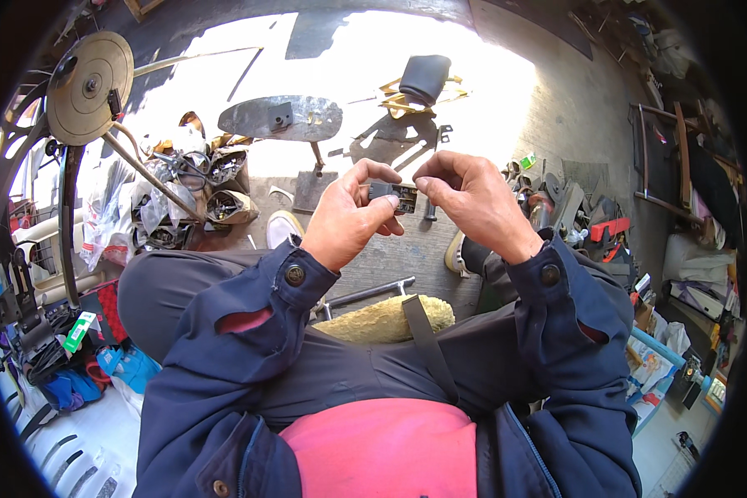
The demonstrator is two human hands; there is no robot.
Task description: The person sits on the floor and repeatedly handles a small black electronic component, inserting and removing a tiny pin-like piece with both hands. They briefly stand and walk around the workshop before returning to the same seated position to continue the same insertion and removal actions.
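Note:
My left hand (349,214) is closed round a small dark rectangular part (406,199), gripped between thumb and fingers. Its right end, facing my other hand, shows small slots or contacts; I cannot tell exactly what kind of part it is. Just to the right, my right hand (481,203) has its thumb and index finger pinched together close to that end. Whatever the pinch holds, if anything, is too small to make out. Both hands hover above the floor, in front of my knees.
A small anvil-like metal stand with an oval top (315,120) stands ahead. Beyond it is a black seat on a yellow frame (424,80). Bags of parts (178,170) and a round disc on a stand (91,87) are left; tools and a red item (609,229) lie right.

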